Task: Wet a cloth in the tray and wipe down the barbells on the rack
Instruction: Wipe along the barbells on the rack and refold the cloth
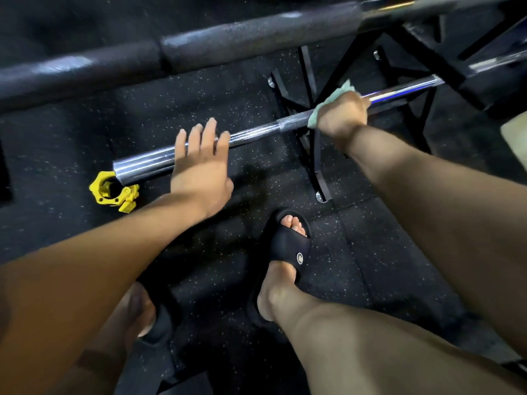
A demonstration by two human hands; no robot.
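A chrome barbell (256, 131) runs from lower left to upper right across the black rack (316, 155). My right hand (342, 118) is closed around the bar with a pale green cloth (325, 105) wrapped between palm and steel. My left hand (199, 163) lies flat over the bar's smooth sleeve near its left end, fingers spread and not curled around it. Above, a second bar with black foam padding (228, 44) crosses the view. The tray is out of sight.
A yellow barbell collar (114, 191) lies on the speckled rubber floor just under the sleeve's end. My feet in black slides (288, 246) stand close to the rack's bolted base. A pale box corner (516, 132) shows at the right edge.
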